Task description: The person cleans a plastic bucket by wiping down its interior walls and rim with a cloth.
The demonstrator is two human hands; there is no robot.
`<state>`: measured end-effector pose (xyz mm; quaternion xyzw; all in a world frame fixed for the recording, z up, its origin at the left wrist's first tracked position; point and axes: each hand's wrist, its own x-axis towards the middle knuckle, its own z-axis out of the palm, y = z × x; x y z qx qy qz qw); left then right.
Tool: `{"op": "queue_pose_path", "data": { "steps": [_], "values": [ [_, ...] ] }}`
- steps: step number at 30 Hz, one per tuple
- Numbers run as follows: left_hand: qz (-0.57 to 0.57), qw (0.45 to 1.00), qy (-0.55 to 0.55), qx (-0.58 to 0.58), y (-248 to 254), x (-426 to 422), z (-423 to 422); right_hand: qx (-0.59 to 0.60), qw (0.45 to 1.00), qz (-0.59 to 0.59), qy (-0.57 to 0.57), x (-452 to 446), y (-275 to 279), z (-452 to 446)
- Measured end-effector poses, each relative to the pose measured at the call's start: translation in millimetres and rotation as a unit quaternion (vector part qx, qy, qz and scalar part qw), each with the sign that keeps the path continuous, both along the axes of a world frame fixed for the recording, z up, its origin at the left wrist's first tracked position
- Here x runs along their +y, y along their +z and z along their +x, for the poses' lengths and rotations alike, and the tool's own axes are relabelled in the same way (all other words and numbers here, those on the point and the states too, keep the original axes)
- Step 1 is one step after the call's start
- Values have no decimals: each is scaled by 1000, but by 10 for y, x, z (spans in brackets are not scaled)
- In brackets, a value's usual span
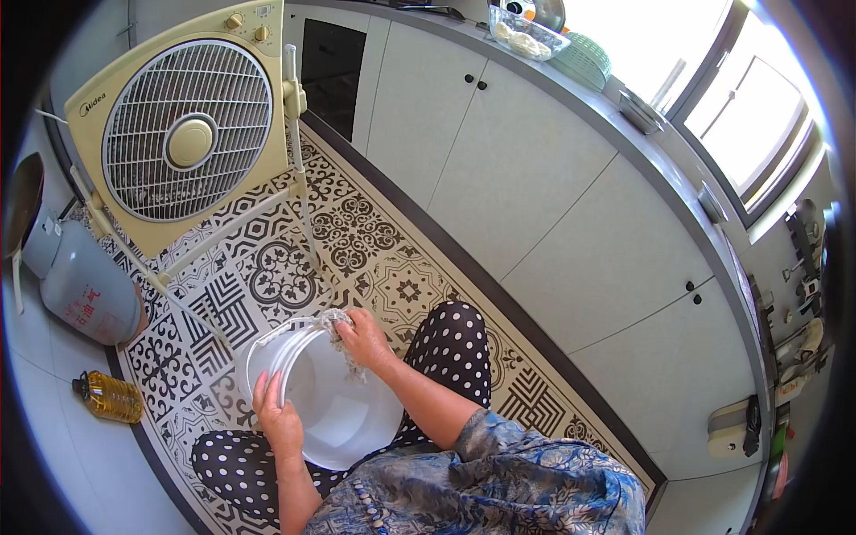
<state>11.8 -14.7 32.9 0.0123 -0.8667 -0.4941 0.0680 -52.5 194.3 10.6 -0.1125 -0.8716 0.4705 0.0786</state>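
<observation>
A white plastic bucket [348, 415] lies tilted between the person's knees, its mouth and pale inside showing. My left hand [278, 421] grips the bucket's rim on the left, fingers wrapped over its ridged edge. At the upper right of the rim, my right hand [364, 341] is closed on a crumpled greyish cloth [337, 323], pressed against the bucket. Part of the cloth hangs below the fingers. A thin white handle curves around the bucket's far left side.
A beige fan [189, 134] stands on a white frame ahead. On the left are a gas cylinder [85, 283] and an oil bottle [111, 397]. Grey cabinets [526, 205] line the right, below a counter [687, 183] with a glass bowl [526, 37] and green basket [584, 61].
</observation>
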Motion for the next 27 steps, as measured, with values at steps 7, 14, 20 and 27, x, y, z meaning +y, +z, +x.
{"op": "queue_pose_path", "data": {
  "steps": [7, 14, 20, 27],
  "values": [
    [-58, 997, 2, 41, -121, 120, 94, 33, 998, -14, 47, -248, 230, 39],
    [-17, 1000, 14, 14, -52, 108, 90, 66, 984, -10, 163, -502, 479, 244],
    [6, 1000, 16, 18, -110, 68, 110, 36, 999, 16, 30, -141, 198, 25],
    [-24, 1000, 13, 10, -55, 113, 119, 18, 1000, 13, -17, -45, 162, 98]
  ]
}}
